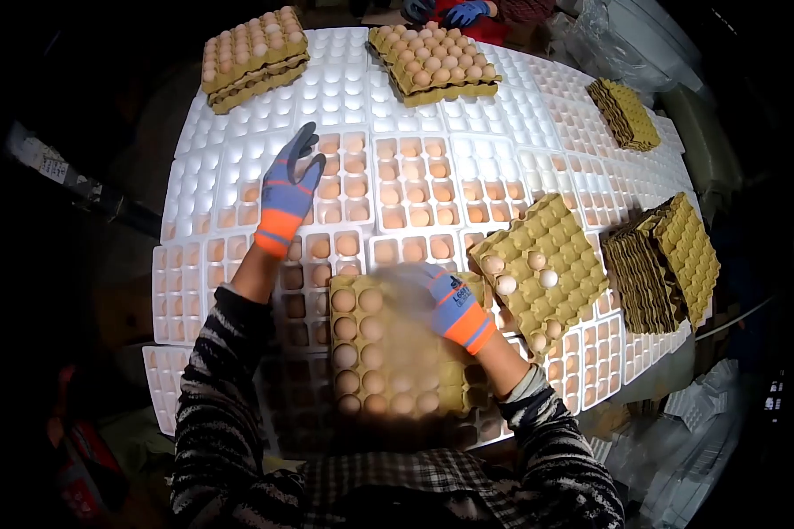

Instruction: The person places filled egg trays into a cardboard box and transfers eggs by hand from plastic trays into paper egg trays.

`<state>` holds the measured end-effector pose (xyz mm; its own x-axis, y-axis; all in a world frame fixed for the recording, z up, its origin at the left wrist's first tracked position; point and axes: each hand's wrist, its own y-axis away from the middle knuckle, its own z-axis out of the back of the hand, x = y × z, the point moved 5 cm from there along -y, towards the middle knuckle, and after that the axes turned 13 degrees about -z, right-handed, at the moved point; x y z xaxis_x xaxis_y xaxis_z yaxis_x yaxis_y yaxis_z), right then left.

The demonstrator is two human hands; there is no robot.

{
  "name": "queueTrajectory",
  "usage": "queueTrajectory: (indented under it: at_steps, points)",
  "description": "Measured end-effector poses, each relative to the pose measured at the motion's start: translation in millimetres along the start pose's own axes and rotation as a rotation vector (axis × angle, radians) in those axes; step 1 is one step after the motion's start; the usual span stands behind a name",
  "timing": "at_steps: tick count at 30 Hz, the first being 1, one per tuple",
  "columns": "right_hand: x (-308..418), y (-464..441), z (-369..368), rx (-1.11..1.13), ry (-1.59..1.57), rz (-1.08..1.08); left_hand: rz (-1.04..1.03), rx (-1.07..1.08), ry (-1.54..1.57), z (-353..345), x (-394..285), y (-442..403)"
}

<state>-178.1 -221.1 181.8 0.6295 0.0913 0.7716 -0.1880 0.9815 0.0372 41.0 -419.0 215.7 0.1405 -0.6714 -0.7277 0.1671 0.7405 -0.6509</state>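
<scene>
- My left hand (289, 187) hangs over the white boxes (373, 176), fingers wide and thumb apart, with nothing visible in its grasp; I judge this keeps it clear of the eggs below.
- My right hand (453, 300) is above the near egg tray (457, 388); its fingers blur, so I can't tell whether they're wide, narrow or round an egg.
- The near tray rests directly before my body, probably for easy reach by both hands.
- A tilted tray (560, 231) lies just right of it over the boxes, likely kept handy there.
- The boxes stand side by side in rows, presumably to save space.
- Counts: six eggs (549, 279) sit in the tilted tray; the near one shows at least fourteen, though blur hides some.
- Two loaded stacks, left (258, 85) and right (450, 92), stand beyond; a small nested pile (625, 115) is at far right.
- Another person's blue-gloved hand (466, 13) is at the far edge.
</scene>
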Motion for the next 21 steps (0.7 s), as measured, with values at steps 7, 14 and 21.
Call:
queueTrajectory:
  at_steps: [7, 14, 21]
  points:
    - [14.4, -4.0, -59.9, 0.114, 0.399, -0.186, -1.614, -0.746, 0.452, 127.6, -397.0, 79.0]
    - [-7.9, 7.2, -33.3, 0.103, -0.882, -0.36, -0.951, 0.365, 0.327, 4.4, -403.3, 149.6]
    - [63.4, -27.5, -101.2, 0.032, 0.599, -0.25, -0.754, 0.425, 0.139, 99.8, -405.7, 135.5]
